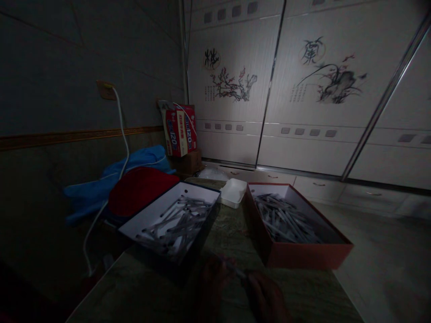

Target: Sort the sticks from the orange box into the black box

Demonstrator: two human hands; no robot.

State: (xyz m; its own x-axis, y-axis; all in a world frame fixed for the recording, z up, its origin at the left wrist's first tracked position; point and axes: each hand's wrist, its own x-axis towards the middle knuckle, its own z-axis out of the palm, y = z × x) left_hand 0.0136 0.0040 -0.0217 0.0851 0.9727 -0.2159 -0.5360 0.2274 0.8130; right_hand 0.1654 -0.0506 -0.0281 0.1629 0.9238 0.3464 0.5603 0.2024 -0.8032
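1. One pen (237,270), slim and pale, is held low in the middle of the view, above the table (229,229), between the two boxes and nearer the viewer.
2. Two hands are on it: the left hand (217,276) has its fingers closed round the far end, the right hand (266,291) grips the near, darker end. Both are dim.
3. Two open boxes stand on the table, one dark blue (198,192) to the left, one red (303,255) to the right. Each holds a heap of similar pens, overlapping too much to count; the red box's heap looks denser.
4. One white tray (233,193) sits between the boxes at their far ends.
5. Left of the blue box are one round red cushion (141,190) and one blue cloth (141,159); one white cable (121,116) runs down from one wall socket (105,89).
6. Behind, one red-and-cream pack (182,132) rests on one brown carton (190,162). "120" reads twice on the pack; its smaller print is illegible.
7. Three wardrobe doors (232,143) show at least partly. Two carry a painting and one large character each, seemingly 梅 and 蘭; the small columns are unreadable.
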